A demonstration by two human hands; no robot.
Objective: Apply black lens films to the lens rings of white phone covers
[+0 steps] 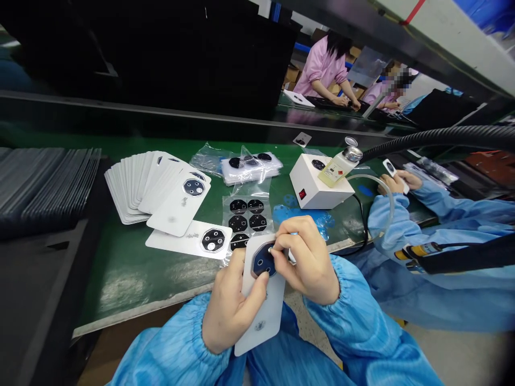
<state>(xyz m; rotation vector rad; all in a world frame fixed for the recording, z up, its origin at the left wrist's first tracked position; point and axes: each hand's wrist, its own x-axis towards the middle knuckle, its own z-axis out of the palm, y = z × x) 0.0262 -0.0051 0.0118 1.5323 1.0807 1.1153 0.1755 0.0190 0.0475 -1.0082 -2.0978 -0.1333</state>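
Blue cleanroom sleeves (169, 348) fill the bottom of the view, gathered at the wrists, both forearms angled in toward the middle. The left hand (231, 303) clamps a white card (261, 321) upright-ish, fingers wrapped behind it and thumb across the face. The right hand (306, 262) comes in from the side, wrist bent, its fingers (287, 241) pinched together on a dark octagonal lens piece (263, 260) stuck on the card. Whether they hold anything else there, I can't tell.

The card is held above the edge of the green counter (132, 279). Out on the counter are a fanned stack of white cards (137, 187), a clear bag (245, 220) of black octagonal pieces, and a white box (322, 182) with a red switch, a dispenser bottle (340, 169) right beside it. To the right, a neighbour's blue-sleeved hand (396, 182) holds a small white piece near a black ribbed hose (438, 136). Way across the line, a person in pink (322, 64) works at another bench.
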